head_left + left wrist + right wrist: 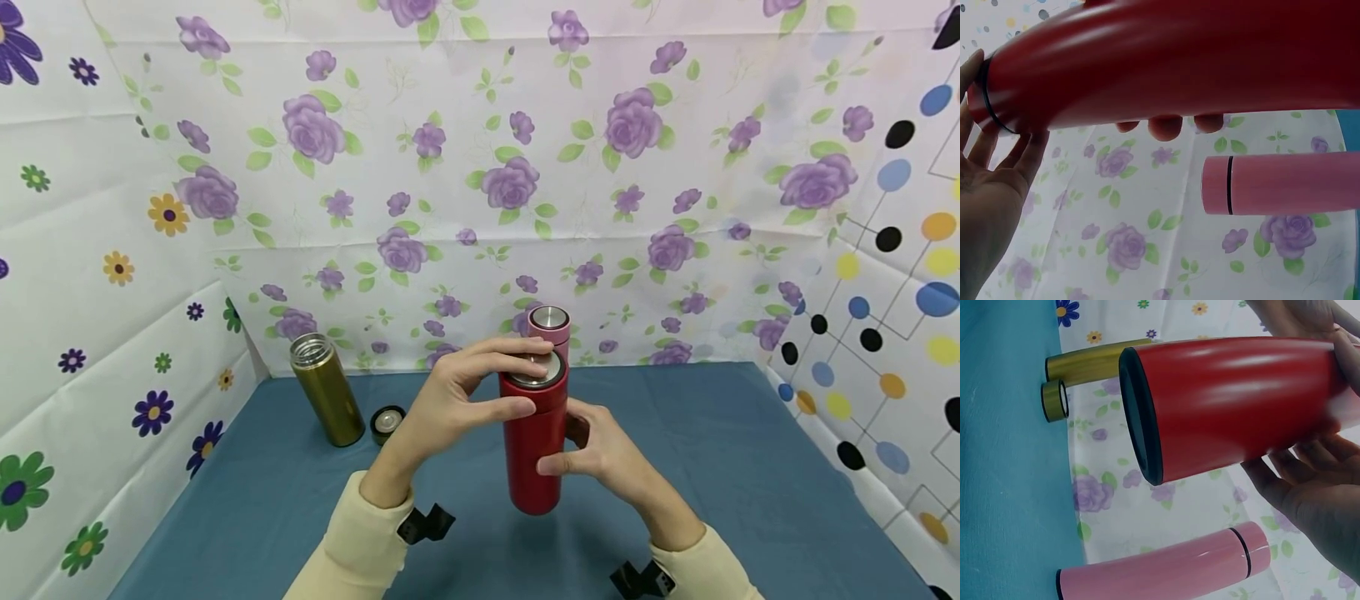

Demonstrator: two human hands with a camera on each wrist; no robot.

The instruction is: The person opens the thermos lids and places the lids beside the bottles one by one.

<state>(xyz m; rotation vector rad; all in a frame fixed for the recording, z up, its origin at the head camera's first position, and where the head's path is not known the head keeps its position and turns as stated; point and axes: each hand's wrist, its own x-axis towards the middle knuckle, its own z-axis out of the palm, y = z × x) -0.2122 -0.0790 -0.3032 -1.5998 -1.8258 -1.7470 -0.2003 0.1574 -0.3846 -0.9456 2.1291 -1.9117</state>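
Red and smooth, the tall bottle (534,467) hangs nearly upright just right of centre in the head view, its dark base lifted clear of the blue tablecloth (697,467), as the right wrist view shows. The left hand (453,400) comes in from the lower left and pinches the lid (553,372), thumb on the near side and fingers reaching over the silvery top. The right hand (611,450), entering from the lower right, grips the body lower down, its thumb across the front and its other fingers curled behind. A pink bottle (549,318) stands behind the red one, partly hidden by it in the head view; the left wrist view shows it apart, at the right of the frame. At the left of the head view, a gold bottle (327,396) stands with its mouth uncovered, and a small gold cap (387,421) sits on the cloth just beside its foot. Pale yellow sleeves (352,542) fill the lower edge. A white sheet (457,92) printed with purple roses covers the back.
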